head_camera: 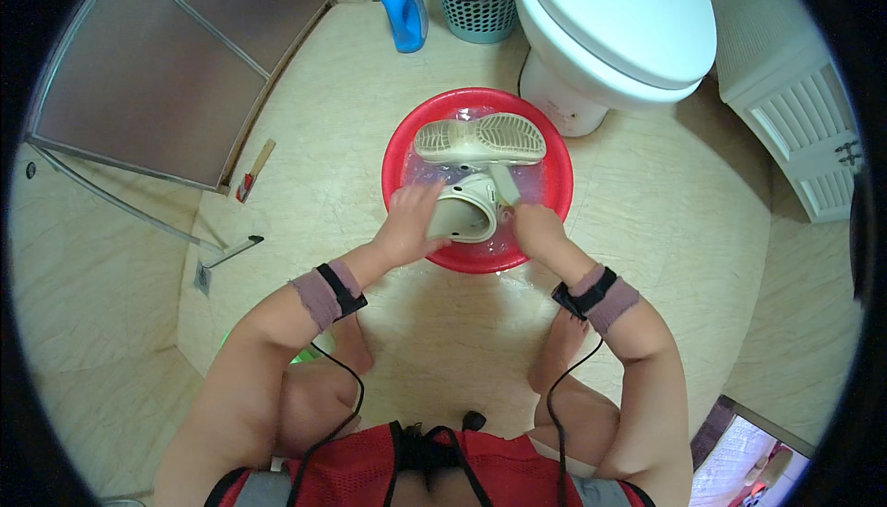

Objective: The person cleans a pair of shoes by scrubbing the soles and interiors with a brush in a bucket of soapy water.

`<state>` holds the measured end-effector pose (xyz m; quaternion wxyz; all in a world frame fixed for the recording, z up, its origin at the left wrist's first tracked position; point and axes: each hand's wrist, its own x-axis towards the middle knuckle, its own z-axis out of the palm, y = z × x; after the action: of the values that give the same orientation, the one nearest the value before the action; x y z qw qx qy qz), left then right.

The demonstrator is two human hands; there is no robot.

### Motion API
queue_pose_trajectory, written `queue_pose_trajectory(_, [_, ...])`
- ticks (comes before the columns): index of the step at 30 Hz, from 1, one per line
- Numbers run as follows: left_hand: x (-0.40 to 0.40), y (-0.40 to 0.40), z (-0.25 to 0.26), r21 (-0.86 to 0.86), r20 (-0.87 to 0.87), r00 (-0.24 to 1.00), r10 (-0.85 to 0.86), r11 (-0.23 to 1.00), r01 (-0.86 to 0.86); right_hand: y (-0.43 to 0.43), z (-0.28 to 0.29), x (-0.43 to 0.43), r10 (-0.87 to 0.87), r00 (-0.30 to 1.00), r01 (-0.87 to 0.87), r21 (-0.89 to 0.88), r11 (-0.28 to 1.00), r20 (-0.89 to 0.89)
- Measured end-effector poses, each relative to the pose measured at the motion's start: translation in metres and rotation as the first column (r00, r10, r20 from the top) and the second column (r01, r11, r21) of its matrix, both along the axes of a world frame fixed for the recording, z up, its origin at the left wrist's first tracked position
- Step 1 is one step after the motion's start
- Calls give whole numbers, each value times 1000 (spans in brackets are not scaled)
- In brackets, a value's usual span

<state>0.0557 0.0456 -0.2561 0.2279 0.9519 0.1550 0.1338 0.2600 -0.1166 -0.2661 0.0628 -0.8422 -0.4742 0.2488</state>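
Note:
A red plastic basin [396, 143] with soapy water stands on the floor before me. My left hand [409, 223] grips the heel end of a white clog [479, 192], which rests tilted in the basin with its opening towards me. My right hand [539, 231] is closed around the near end of a pale, flat tool [505, 185], probably a brush, against the right side of that clog. What the tool's working face looks like is hidden. Behind it lies a second white clog [479, 140], sole up, across the far part of the basin.
A toilet [617, 22] stands close behind the basin at right. Beyond are a blue bottle [403, 8] and a perforated basket [479, 14]. A wooden-handled brush [258, 166] lies left, near a framed panel door [152, 70]. A louvred cabinet [797, 126] is at right. Cords hang from both wristbands.

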Motion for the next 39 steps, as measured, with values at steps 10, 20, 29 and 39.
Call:
queue_pose_trajectory(10, [0, 1, 5, -96, -183, 976, 122, 985, -141, -5, 11, 26, 16, 998, -6, -191, 982, 54])
queue_pose_trajectory(20, [9, 9, -17, -47, -170, 964, 205, 975, -216, 2, 22, -21, 82, 994, -82, -5, 997, 67])
queue_pose_trajectory(29, [20, 16, -31, 16, -439, 893, 102, 994, -105, -21, 12, 10, 11, 990, -9, -13, 1000, 140])
queue_pose_trajectory(39, [81, -11, -45, 128, -569, 804, 171, 985, -119, -51, 3, 38, -157, 974, 165, -32, 986, 164])
